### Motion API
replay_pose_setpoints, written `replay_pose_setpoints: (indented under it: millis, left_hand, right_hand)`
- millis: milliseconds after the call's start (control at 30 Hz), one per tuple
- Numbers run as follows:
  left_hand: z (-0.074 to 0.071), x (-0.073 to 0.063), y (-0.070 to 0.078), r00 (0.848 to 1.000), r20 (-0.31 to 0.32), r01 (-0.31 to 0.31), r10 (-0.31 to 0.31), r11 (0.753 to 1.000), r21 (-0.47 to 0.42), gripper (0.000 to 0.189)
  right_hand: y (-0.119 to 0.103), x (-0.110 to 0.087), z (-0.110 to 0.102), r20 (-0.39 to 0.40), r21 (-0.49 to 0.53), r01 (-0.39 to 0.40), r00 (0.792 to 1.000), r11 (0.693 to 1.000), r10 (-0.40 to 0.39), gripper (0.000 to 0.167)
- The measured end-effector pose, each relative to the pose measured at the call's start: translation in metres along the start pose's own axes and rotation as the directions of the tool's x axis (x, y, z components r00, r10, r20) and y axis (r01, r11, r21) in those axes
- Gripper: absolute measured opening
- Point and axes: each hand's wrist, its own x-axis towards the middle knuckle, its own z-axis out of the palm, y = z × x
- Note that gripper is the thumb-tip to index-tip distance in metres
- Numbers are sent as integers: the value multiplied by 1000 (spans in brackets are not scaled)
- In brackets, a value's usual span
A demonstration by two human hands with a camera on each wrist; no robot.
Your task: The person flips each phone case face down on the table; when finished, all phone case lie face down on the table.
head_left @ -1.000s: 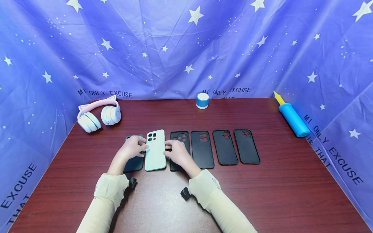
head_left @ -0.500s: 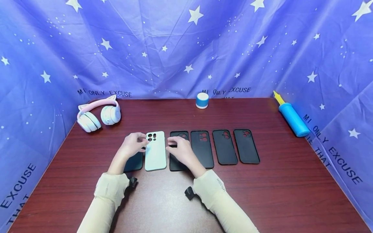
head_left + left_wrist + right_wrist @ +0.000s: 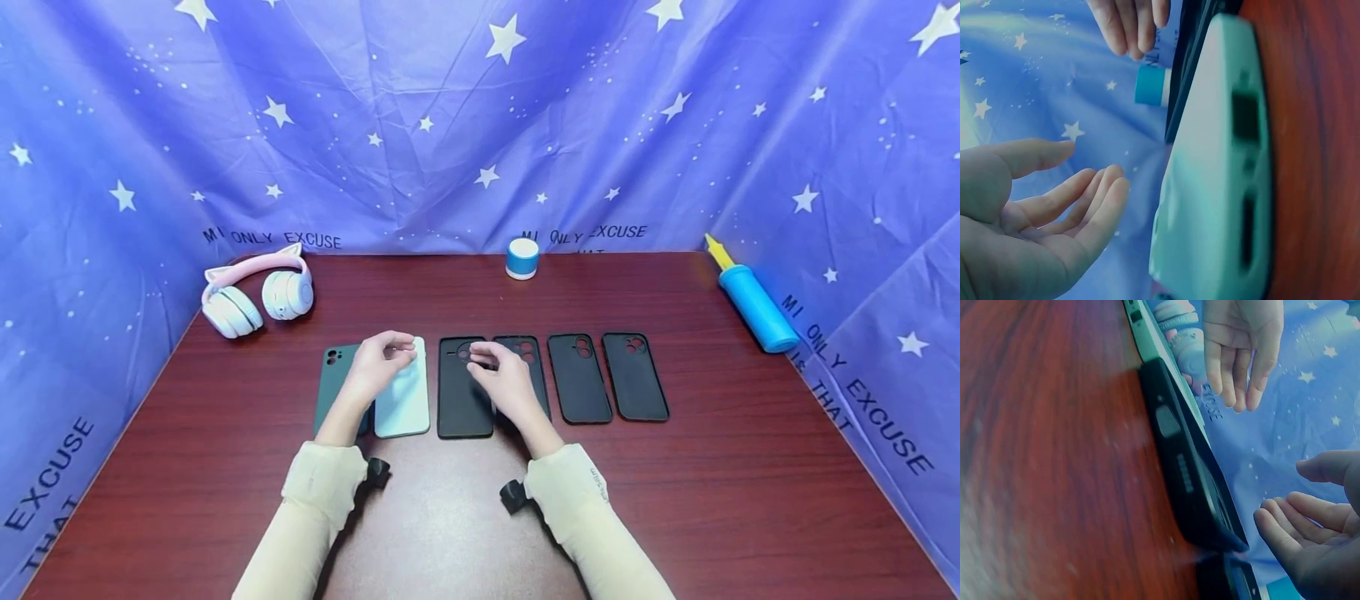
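Several phone cases lie side by side in a row on the table. My left hand (image 3: 381,363) hovers above the pale mint phone case (image 3: 403,406), hiding its camera cutouts. The left wrist view shows a gap between its loosely bent fingers (image 3: 1094,209) and that case. Leftmost in the row is a dark green phone case (image 3: 335,383), partly behind my left wrist. My right hand (image 3: 506,379) is over the black phone cases, between one with a round camera area (image 3: 463,408) and the one on its right (image 3: 522,354). Its fingers (image 3: 1282,528) hold nothing.
Two more black phone cases (image 3: 581,387) (image 3: 636,383) complete the right side of the row. Cat-ear headphones (image 3: 258,292) are at the back left. A blue and white cylinder (image 3: 522,259) stands at the back edge, and a blue hand pump (image 3: 757,308) lies at the right.
Both hands have left the sides of the mint case and shifted right. The left is now over that case, the right farther along the black cases. The mint case lies flat.
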Motion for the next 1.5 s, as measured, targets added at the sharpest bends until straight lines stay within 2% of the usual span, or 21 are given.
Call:
replay_pose_setpoints:
  millis: [167, 333, 467, 633, 800, 933, 1067, 1167, 1300, 1433, 1500]
  left_hand:
    - [14, 3, 3, 999, 22, 26, -25, 998, -53, 36]
    - [22, 3, 8, 991, 103, 94, -86, 993, -68, 41]
    - [29, 1, 10, 981, 159, 120, -114, 992, -35, 46]
    - [34, -1, 11, 975, 174, 135, -136, 991, 19, 49]
    - [35, -2, 14, 974, 173, 146, -145, 989, 11, 50]
    - [37, -3, 15, 976, 160, 149, -146, 989, -2, 50]
    - [42, -4, 13, 984, 126, 126, -124, 992, -8, 50]
    - [47, -5, 10, 994, 74, 87, -84, 996, -38, 46]
    - [52, -8, 8, 999, -12, 32, -34, 992, -124, 41]
    - [56, -8, 5, 997, -59, 36, -49, 976, -217, 40]
    - [57, -7, 3, 996, -50, 65, -79, 968, -244, 41]
  right_hand:
    - [7, 1, -8, -22, 37, -53, 998, 998, 54, 35]
    - [11, 2, -11, -20, 26, -82, 996, 996, 82, 38]
    - [13, 2, -11, -23, 8, -81, 996, 997, 81, 39]
    - [14, 2, -9, -15, -17, -74, 997, 997, 73, 40]
    - [14, 3, -8, -20, -30, -81, 997, 996, 80, 41]
    - [13, 5, -7, -11, -41, -102, 995, 994, 101, 41]
    - [13, 7, -6, -8, -42, -117, 993, 992, 117, 42]
    - [15, 7, -6, -11, -34, -116, 993, 993, 115, 42]
    - [19, 7, -7, -24, -7, -95, 995, 995, 95, 40]
    - [22, 8, -5, -42, 34, -80, 996, 996, 82, 37]
    - [24, 8, -5, -43, 52, -81, 996, 995, 83, 38]
